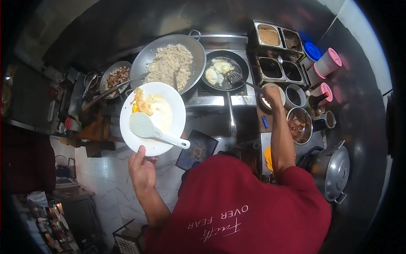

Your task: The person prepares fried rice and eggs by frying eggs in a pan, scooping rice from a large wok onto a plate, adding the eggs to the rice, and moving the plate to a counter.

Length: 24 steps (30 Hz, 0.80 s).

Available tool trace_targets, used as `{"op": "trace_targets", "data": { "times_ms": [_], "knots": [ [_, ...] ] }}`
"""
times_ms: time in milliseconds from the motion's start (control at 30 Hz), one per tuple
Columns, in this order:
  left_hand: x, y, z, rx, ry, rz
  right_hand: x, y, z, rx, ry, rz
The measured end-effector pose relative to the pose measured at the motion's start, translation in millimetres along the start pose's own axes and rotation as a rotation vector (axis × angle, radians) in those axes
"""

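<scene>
My left hand (143, 170) holds a white plate (127, 127) by its near rim. On the plate lie pieces of fried egg (144, 106) and a pale textured rice paddle (142, 126), its handle reaching over the right rim. My right hand (272, 95) grips the handle of a slotted turner (235, 77), whose blade is in a black frying pan (233, 87). Beside the blade, several fried eggs (217, 71) lie in the pan. Left of the pan stands a large metal wok (139, 66) of rice (171, 65), with utensils in it.
A smaller pan of chopped food (115, 77) stands at the left. On the right are metal containers (269, 68), a dark-filled bowl (295, 96), a bowl of reddish food (299, 124), pink-lidded containers (330, 60) and a large lidded pot (336, 171). The frying pan's handle (232, 117) juts towards me.
</scene>
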<state>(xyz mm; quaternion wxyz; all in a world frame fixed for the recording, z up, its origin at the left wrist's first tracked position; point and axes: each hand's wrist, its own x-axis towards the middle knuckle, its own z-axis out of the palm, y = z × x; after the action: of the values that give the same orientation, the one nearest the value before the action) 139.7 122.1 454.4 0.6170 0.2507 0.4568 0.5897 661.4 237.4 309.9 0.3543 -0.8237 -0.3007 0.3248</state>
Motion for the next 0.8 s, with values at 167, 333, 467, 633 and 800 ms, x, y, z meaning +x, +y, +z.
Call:
{"op": "trace_targets", "data": {
  "times_ms": [167, 333, 467, 633, 800],
  "knots": [
    [-1, 0, 2, -0.013, 0.038, 0.024, -6, -11, 15, 0.330, -0.063, 0.121],
    [1, 0, 1, -0.014, 0.046, 0.043, 6, -3, 46, 0.293, -0.034, 0.022],
    [0, 0, 3, -0.017, 0.046, 0.060, 26, 12, 60, 0.375, -0.049, -0.010],
    [-1, -2, 5, -0.036, 0.065, 0.073, 48, 25, 89, 0.437, -0.100, -0.097],
    [-2, -4, 5, -0.029, 0.077, 0.079, 57, 24, 107, 0.534, -0.160, -0.027]
  ]
}}
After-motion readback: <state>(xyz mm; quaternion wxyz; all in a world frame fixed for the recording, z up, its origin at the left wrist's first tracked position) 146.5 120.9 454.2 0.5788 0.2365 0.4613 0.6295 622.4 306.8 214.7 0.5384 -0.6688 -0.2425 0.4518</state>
